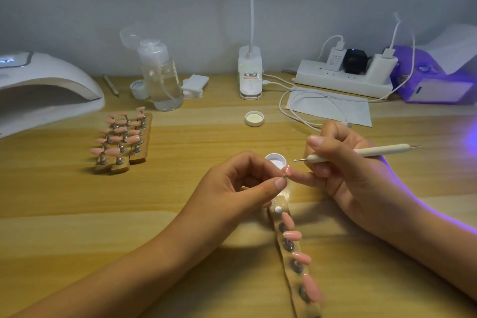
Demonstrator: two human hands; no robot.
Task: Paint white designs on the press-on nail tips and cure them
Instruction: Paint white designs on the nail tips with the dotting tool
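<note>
My left hand (242, 183) pinches the small metal stand of one pink nail tip (287, 170) between thumb and forefinger, lifted above the table. My right hand (343, 162) grips a cream dotting pen (361, 153); its metal ball tip points left, just right of the open white gel pot (275, 160). One right finger touches the held nail tip from below. A wooden strip holder (289, 248) with several pink nail tips on metal stands lies below my hands. Three more wooden strips with pink nail tips (121, 139) stand to the left.
A white curing lamp (44, 88) sits at the far left. A pump bottle (161, 77), small white jar (139, 88), cotton pads (195, 85), desk lamp base (249, 72), loose jar lid (254, 118), power strip (343, 77), cables on paper (330, 108) and a purple-lit device (433, 85) line the back.
</note>
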